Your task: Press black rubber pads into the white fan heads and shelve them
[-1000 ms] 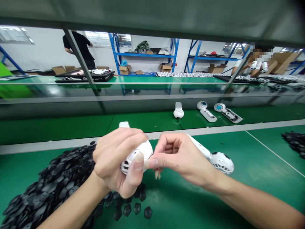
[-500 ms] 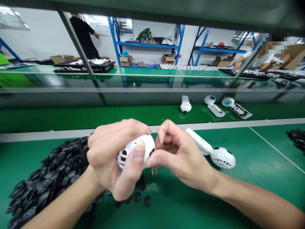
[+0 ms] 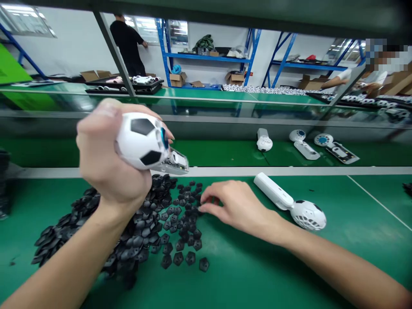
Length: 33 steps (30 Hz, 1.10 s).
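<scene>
My left hand [image 3: 103, 150] is raised and wrapped around the white ball-shaped head of a handheld fan [image 3: 138, 139] with black football-style pentagon patches. Behind my fingers, the fan's handle shows its exposed inside, and a blue part sits at the head's side. My right hand [image 3: 230, 204] is low over the bench, thumb and fingers curved with a gap between them. Its fingertips reach the edge of several small black pentagon pieces [image 3: 190, 257] and hold nothing that I can see. Left of these is a heap of black pentagon pieces [image 3: 128, 240].
Right of my right hand lies another football-pattern fan [image 3: 307, 214]. Beyond the rail [image 3: 225, 171], several fans [image 3: 264, 140] rest on the green belt. Farther back, a person in black [image 3: 128, 47] stands near blue shelving [image 3: 206, 56], and another person sits at the right.
My left hand has lifted the fan up and left, turning it. My right hand has left the fan and come down to the black pieces.
</scene>
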Available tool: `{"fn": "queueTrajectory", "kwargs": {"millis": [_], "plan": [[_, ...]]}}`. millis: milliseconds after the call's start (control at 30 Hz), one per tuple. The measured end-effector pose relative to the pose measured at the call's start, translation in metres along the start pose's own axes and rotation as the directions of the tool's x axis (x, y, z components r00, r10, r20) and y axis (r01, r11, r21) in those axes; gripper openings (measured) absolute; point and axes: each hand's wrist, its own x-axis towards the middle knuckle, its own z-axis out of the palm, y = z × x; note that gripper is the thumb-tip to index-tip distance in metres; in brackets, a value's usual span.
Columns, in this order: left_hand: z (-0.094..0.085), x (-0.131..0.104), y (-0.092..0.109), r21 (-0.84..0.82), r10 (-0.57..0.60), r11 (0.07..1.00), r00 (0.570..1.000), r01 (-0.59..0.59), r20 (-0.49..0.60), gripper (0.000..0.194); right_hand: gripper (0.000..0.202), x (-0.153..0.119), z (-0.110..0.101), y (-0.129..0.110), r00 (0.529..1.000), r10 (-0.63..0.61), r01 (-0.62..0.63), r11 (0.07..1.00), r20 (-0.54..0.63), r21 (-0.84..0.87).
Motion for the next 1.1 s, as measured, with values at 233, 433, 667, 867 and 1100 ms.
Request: {"fn": "queueTrajectory", "kwargs": {"millis": [233, 433, 667, 867, 1100], "plan": [[0.001, 0.014, -0.017, -0.270, -0.294, 0.927, 0.951, 0.260, -0.093, 0.035, 0.016, 0.005, 0.026, 0.008, 0.978, 0.162, -0.123, 0.956, 0.132, -0.266], [0.006, -0.001, -0.028, -0.322, -0.437, 0.853, 0.900, 0.410, -0.012, 0.036, 0.011, 0.007, 0.016, 0.015, 0.979, 0.134, -0.107, 0.980, 0.152, -0.169], [0.029, -0.048, -0.018, -0.261, -0.725, 0.596, 0.649, 0.759, 0.232, 0.050, 0.007, 0.013, -0.056, 0.037, 0.961, 0.226, -0.190, 0.959, -0.160, 0.211], [0.027, -0.051, -0.011, 0.148, -0.686, 0.678, 0.548, 0.720, 0.479, 0.048, 0.014, 0.008, -0.079, 0.032, 0.960, 0.111, -0.019, 0.942, -0.257, 0.336], [0.004, -0.017, -0.011, 0.489, -0.788, 0.452, 0.078, 0.746, 0.610, 0.070, 0.017, 0.000, -0.088, 0.014, 0.963, 0.095, 0.063, 0.831, -0.251, 0.553]]}}
